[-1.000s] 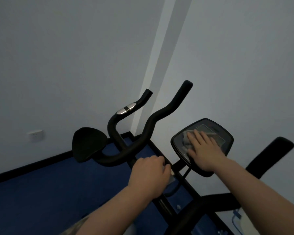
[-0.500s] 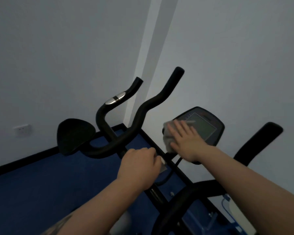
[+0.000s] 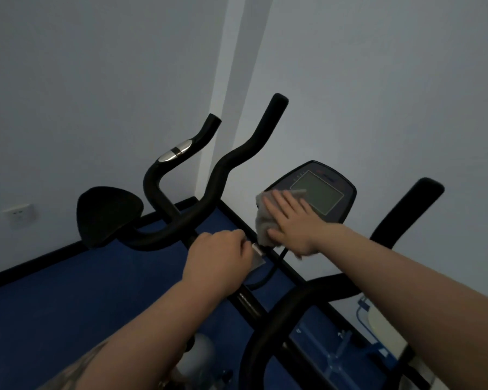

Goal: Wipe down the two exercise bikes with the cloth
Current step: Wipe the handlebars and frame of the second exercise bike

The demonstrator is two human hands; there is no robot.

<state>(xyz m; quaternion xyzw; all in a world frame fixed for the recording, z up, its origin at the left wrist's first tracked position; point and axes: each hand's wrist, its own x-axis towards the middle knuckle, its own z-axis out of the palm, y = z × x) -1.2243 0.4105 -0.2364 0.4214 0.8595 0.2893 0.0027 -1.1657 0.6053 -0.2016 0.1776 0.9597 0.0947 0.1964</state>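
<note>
Our right hand (image 3: 290,220) lies flat, fingers straight and slightly spread, pressing the grey cloth (image 3: 264,218) against the lower-left edge of the bike's black console (image 3: 335,192), right of centre. Our left hand (image 3: 219,258) curls round the handlebar stem (image 3: 245,301) at centre frame. Matte black curved handlebars (image 3: 237,156) rise against pale walls (image 3: 96,80); blue flooring (image 3: 54,299) fills the lower left.

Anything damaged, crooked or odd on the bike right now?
Nothing stands out. The right hand presses the cloth flat on the console near its left edge; the left hand grips the handlebar. No damage visible.
</note>
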